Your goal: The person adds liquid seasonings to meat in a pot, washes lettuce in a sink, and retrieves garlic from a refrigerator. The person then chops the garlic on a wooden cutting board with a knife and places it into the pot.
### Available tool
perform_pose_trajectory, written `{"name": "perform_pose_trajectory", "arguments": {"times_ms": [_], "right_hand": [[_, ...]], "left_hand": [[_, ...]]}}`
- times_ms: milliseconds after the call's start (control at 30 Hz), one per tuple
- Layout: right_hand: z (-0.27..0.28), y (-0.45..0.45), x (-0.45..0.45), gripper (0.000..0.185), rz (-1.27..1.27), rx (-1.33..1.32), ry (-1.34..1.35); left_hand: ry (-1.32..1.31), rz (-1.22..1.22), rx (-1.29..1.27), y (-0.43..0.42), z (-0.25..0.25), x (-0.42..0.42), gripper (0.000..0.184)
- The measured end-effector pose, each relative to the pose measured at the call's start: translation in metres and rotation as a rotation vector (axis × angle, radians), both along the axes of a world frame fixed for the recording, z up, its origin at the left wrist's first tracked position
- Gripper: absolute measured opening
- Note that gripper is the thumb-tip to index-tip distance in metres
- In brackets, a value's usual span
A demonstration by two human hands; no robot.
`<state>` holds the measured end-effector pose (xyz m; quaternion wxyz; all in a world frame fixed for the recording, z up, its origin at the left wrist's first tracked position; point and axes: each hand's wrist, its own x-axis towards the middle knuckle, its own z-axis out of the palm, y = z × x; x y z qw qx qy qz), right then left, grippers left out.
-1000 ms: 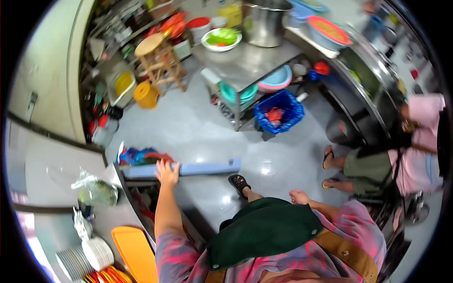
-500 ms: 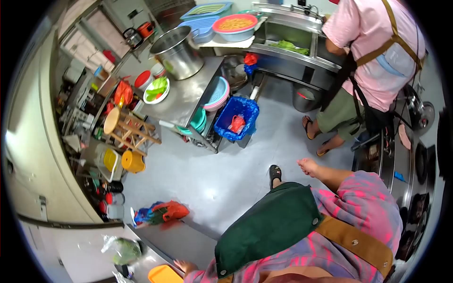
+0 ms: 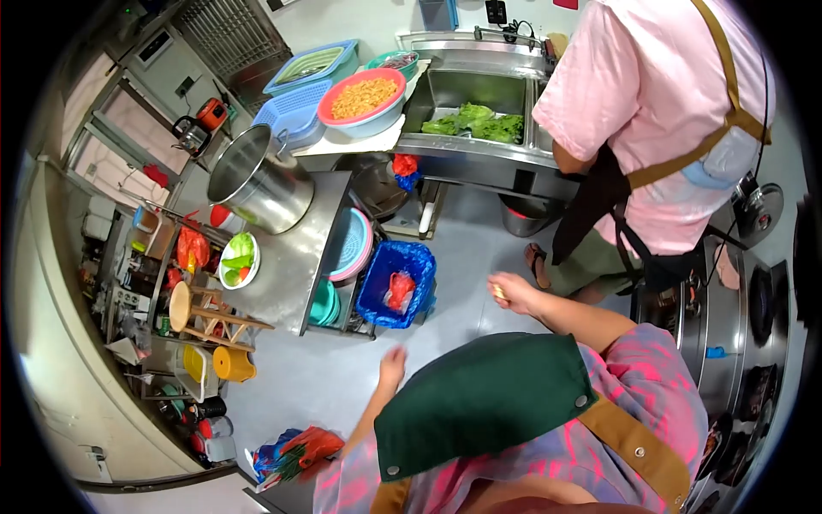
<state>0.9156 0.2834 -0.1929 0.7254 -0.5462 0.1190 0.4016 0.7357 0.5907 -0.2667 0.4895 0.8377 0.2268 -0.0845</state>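
Although the left hand (image 3: 392, 367) is blurred, it is visible in front of the dark green apron (image 3: 484, 403), near the blue-lined bin (image 3: 413, 255); how far its fingers are open, and whether it has hold of anything, cannot be told. The right hand (image 3: 515, 294) is extended over the grey floor (image 3: 462, 248), fingers curled closely around a small yellowish piece (image 3: 499, 292), which shows at the front of the fist. Because the fingers cover most of this piece, its long axis and the way it points cannot be determined. The forearm behind it slants toward the upper left of the view.

At lower left, a red plastic bag (image 3: 318, 443) lies with green stalks (image 3: 294, 463) alongside, the stalks running from lower left to upper right. A steel pot (image 3: 274, 193) stands upright on the steel table (image 3: 278, 270). A co-worker in a pink shirt (image 3: 638, 111) stands at the sink (image 3: 475, 86), where leafy greens (image 3: 479, 125) lie. Any print on the jars (image 3: 216, 437) at left is too small to read.
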Motion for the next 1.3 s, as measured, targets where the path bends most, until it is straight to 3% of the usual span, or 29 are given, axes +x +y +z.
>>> {"name": "perform_pose_trajectory", "arguments": {"times_ms": [33,67,133,200,267,300,333,400,433,533,567,600,667,767,833,1033,1133,1200,1233,1267,1300], "right_hand": [[0.012,0.012,0.024,0.018,0.032,0.066,-0.064],[0.024,0.026,0.047,0.016,0.061,0.134,-0.126],[0.051,0.056,0.084,0.012,-0.096,0.121,-0.338],[0.077,0.071,0.113,0.013,-0.118,-0.208,-0.919],[0.104,0.07,0.137,0.014,-0.188,-0.437,-1.37],[0.107,0.067,0.153,0.02,-0.121,-0.553,-1.457],[0.109,0.062,0.167,0.02,-0.126,-0.567,-1.445],[0.108,0.053,0.196,0.039,-0.017,-0.567,-1.397],[0.103,0.054,0.208,0.041,-0.113,-0.898,-1.684],[0.105,0.039,0.249,0.056,0.027,-0.929,-1.485],[0.106,0.035,0.263,0.061,0.078,-0.875,-1.392],[0.102,0.033,0.275,0.06,0.061,-0.921,-1.376],[0.101,0.029,0.299,0.059,-0.018,-0.931,-1.264],[0.111,0.014,0.336,0.05,-0.292,-0.89,-1.244],[0.108,-0.004,0.35,0.043,-0.476,-0.881,-1.279],[0.069,-0.05,0.394,0.031,-1.125,-0.576,-0.734],[0.067,-0.062,0.442,0.029,-1.233,-0.574,-0.668],[0.065,-0.07,0.483,0.022,-1.269,-0.544,-0.809],[0.063,-0.077,0.503,0.022,-1.211,-0.588,-0.869],[0.067,-0.082,0.522,0.022,-1.151,-0.634,-0.926],[0.071,-0.089,0.545,0.024,-1.09,-0.694,-0.976]], "left_hand": [[-0.151,-0.11,-0.108,-0.016,0.004,0.061,0.031],[-0.174,-0.069,-0.515,-0.046,0.038,0.114,0.038],[-0.02,0.066,-1.032,-0.098,0.117,0.193,0.051],[-0.062,-0.004,-1.528,-0.122,0.149,0.255,0.059],[-0.09,0.139,-1.583,-0.139,0.164,0.308,0.061],[-0.137,0.02,-1.766,-0.148,0.166,0.332,0.055],[-0.118,0.017,-1.771,-0.153,0.167,0.35,0.055],[-0.114,0.111,-1.749,-0.16,0.171,0.386,0.049],[-0.112,0.092,-1.689,-0.159,0.158,0.409,0.045],[0.022,0.068,-1.684,-0.172,0.143,0.473,0.044],[0.048,0.0,-1.66,-0.172,0.112,0.499,0.035],[0.105,0.026,-1.485,-0.176,0.131,0.508,0.031],[0.352,-0.002,-1.426,-0.18,0.139,0.536,0.029],[0.443,-0.139,-1.697,-0.178,0.112,0.598,0.029],[0.46,-0.113,-1.744,-0.175,0.124,0.63,0.032],[0.48,-0.156,-1.668,-0.179,0.133,0.703,0.043],[0.511,-0.132,-1.653,-0.181,0.116,0.725,0.037],[0.555,-0.172,-1.558,-0.181,0.101,0.739,0.027],[0.592,-0.279,-1.524,-0.18,0.1,0.743,0.014],[0.625,-0.342,-1.481,-0.176,0.087,0.749,0.014],[0.646,-0.256,-1.343,-0.175,0.096,0.751,0.017]]}}
